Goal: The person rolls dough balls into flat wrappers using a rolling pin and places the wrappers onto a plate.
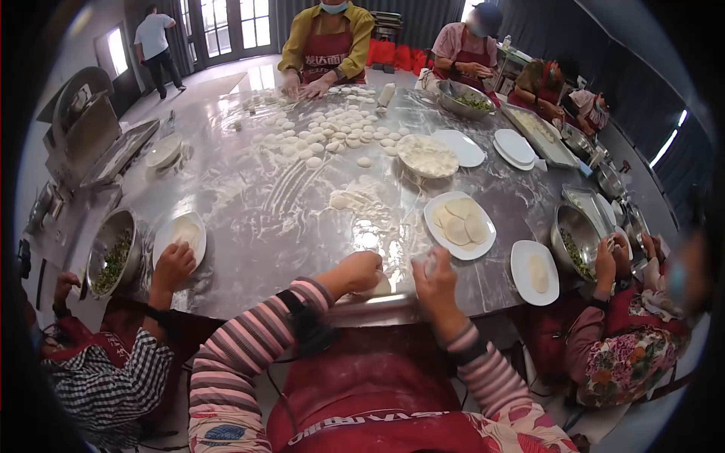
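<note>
A: What are the hands doing right now?

B: The left hand is curled shut over a pale lump of dough at the near edge of the floured steel table. The right hand sits just beside it, fingers bunched together; whether it pinches anything I cannot tell.

A: What could go wrong?

B: The dough lies right at the table's lip, so a hard press or a sideways push could, I judge, roll it off toward the apron. The loose flour could also let it skid.

A: And the containers around the grip?

B: Just beyond the right hand, a white plate holds several flat round wrappers. Further right, a smaller plate carries one wrapper, and past that a steel bowl holds chopped green filling. Left of the grip, a neighbour's hand touches a floury plate, beside another bowl of greens. Far across, dough discs lie scattered on the table.
</note>
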{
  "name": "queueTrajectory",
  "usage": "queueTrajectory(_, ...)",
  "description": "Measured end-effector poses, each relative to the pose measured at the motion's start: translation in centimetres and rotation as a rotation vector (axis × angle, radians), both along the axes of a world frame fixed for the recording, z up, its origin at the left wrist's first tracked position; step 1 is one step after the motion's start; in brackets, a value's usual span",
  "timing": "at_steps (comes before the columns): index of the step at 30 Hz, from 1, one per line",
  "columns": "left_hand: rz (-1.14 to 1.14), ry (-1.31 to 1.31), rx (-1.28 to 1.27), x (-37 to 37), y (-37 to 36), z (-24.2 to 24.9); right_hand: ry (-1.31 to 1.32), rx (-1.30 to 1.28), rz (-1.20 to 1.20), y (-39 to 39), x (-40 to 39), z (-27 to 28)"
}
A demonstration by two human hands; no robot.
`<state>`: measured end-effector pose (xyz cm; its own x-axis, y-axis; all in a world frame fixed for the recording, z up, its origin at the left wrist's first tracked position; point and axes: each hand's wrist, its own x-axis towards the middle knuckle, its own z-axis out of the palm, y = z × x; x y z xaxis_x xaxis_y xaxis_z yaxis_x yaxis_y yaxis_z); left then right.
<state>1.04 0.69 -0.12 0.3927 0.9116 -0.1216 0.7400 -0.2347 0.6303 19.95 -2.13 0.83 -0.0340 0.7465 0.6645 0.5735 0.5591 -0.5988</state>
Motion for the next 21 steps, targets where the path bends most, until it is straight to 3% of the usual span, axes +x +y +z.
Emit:
queueTrajectory(4, 0.061, -0.096, -0.158, -1.0, -1.6, 0.8, 0.104, -0.063, -0.015, -2.5, 0.5, -0.2)
queueTrajectory(9, 0.101, -0.083, -0.041, 0.5, -0.8, 1.0, -0.029, 0.081, 0.022, 4.3, -2.0, 0.2)
queueTrajectory(11, 0.103, -0.080, -0.041, 0.3, -0.5, 1.2, -0.038, 0.004, 0.031, 4.0, -1.7, 0.2)
queueTrajectory(13, -0.026, -0.039, -0.023, -0.3, -0.2, 0.5, -0.042, 0.131, 0.004, 1.9, -0.5, -0.1)
queueTrajectory(17, 0.051, -0.137, -0.132, -2.2, -0.7, -0.2, 0.121, -0.116, 0.016, -3.0, 1.0, -0.5)
queueTrajectory(20, 0.001, -0.132, -0.103, -1.8, -1.5, 1.2, -0.004, 0.095, 0.021, 1.1, -0.4, 0.1)
queueTrajectory(21, -0.004, -0.126, -0.098, -1.4, -1.3, 1.0, 0.005, 0.001, 0.013, 2.6, -1.3, 0.0)
